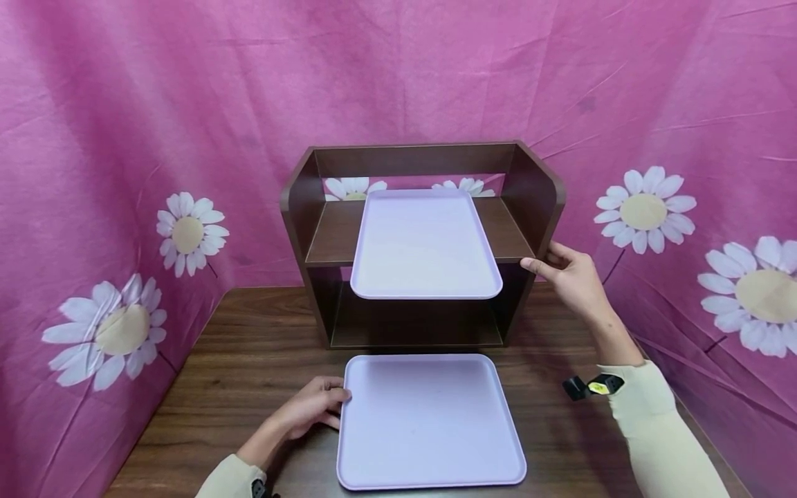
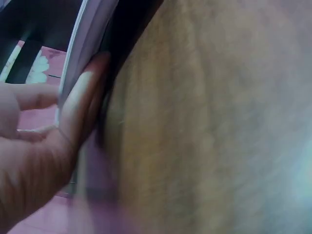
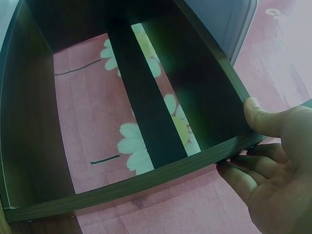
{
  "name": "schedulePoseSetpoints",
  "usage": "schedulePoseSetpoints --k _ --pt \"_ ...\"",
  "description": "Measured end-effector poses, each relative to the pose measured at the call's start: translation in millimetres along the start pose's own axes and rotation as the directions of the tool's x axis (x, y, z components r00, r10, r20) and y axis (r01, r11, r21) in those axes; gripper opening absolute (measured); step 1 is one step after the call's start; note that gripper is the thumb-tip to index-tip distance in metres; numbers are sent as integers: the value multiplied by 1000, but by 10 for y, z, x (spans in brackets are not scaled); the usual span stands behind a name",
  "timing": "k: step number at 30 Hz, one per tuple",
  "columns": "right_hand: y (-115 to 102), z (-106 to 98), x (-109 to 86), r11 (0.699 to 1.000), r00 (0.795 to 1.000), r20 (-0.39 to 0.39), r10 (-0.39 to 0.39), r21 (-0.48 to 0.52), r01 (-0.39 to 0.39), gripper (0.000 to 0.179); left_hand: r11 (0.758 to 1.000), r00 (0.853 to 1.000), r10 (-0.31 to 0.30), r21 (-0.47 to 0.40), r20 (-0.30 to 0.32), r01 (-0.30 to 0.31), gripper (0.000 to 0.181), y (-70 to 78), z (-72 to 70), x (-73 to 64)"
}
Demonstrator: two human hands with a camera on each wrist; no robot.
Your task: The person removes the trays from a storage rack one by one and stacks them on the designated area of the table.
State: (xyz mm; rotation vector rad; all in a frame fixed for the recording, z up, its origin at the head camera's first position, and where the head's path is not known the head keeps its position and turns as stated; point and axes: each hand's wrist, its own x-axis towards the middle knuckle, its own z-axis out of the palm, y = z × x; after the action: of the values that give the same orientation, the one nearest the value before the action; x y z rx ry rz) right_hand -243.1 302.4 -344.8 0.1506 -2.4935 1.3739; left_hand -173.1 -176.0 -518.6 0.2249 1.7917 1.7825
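Note:
A dark brown wooden shelf unit stands at the back of the table. One lilac tray lies on its upper shelf and sticks out over the front edge. A second lilac tray lies flat on the table before the shelf. My left hand holds this tray's left rim, thumb along the edge. My right hand grips the front edge of the shelf's right side panel, with its thumb inside and the fingers outside.
The wooden table is walled on three sides by pink cloth printed with white daisies. The shelf's lower compartment holds nothing. A black and yellow wrist device sits on my right forearm.

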Motion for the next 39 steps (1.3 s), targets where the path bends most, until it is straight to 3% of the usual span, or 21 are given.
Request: schedulePoseSetpoints --k 4,8,12,16,20,30,39 --pt "10 1 2 1000 1000 -4 -1 3 1 64 985 995 40 168 -93 -23 26 85 45 -17" --pt "11 10 -2 1000 1000 -5 -10 6 10 62 957 977 93 287 -191 -35 19 134 108 -36" --pt "20 20 -2 1000 1000 0 -13 5 13 62 933 953 122 358 -278 -15 17 138 145 -32" --pt "26 23 -9 1000 1000 -4 -10 6 10 62 923 937 108 384 -333 30 16 131 161 -25" --pt "27 25 -9 1000 1000 -7 -10 16 10 62 918 933 95 393 -347 53 14 128 169 -24" --pt "42 33 -15 1000 1000 4 1 2 -1 65 918 936 106 394 -335 37 13 122 170 -41" --pt "53 30 -16 1000 1000 7 9 6 -9 66 901 917 160 433 -365 15 4 278 149 -38"
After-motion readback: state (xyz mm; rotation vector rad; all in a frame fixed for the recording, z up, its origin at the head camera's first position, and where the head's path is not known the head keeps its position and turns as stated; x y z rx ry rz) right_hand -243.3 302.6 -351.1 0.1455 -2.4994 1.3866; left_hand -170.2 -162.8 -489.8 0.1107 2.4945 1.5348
